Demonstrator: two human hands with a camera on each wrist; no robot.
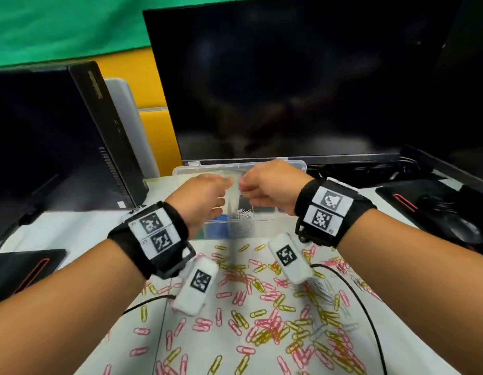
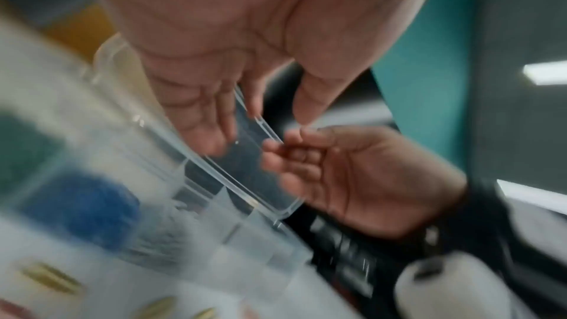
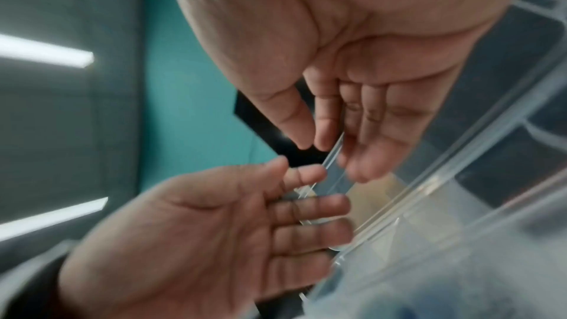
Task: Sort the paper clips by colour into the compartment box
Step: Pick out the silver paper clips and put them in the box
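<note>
- White counter [image 1: 80, 234] carries scattered pink and yellow paper clips [image 1: 262, 315] before a dark monitor [image 1: 289, 77].
- Clear compartment box [image 1: 297, 169] sits behind the clips.
- Left hand [image 1: 205, 201] and right hand [image 1: 270, 188] each pinch the clear lid [image 2: 245, 154] edge above the box.

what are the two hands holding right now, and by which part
Both the left hand and the right hand pinch the free front edge of the clear lid of the compartment box, side by side near the edge's middle.
</note>
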